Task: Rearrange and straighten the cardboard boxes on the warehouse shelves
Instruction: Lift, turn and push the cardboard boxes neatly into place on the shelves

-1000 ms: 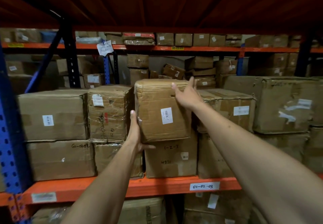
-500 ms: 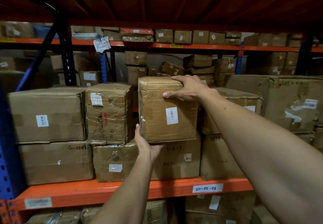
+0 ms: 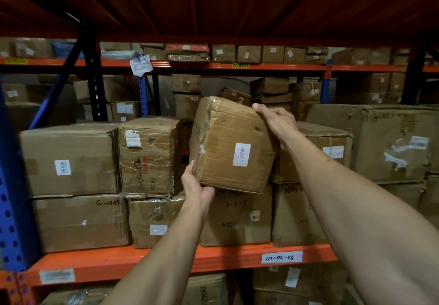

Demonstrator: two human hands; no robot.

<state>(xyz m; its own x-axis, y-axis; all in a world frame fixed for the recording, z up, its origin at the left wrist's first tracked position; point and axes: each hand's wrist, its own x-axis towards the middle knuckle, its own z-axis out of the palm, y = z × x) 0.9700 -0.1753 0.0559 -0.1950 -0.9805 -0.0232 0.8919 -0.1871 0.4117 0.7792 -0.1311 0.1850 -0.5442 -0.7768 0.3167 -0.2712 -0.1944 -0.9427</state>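
Tilting box: barcode-labelled cardboard box (image 3: 231, 146), centre frame, leaning above the box marked 1-2-3 (image 3: 236, 216).
Left hand (image 3: 197, 189): grip closed on its lower left corner.
Right hand (image 3: 276, 121): grip clasping its upper right edge.
Shelf: orange beam (image 3: 147, 260), tagged 01-02-03.

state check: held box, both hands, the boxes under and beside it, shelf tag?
held box: tilted, lifted at its left, barcode label facing out
left hand: grip under the lower-left corner
right hand: grip on the upper-right corner
1-2-3 box: upright on the shelf, below the held box
taped box: upright, stacked, wrap crumpled
shelf tag: stuck on the beam, reads 01-02-03
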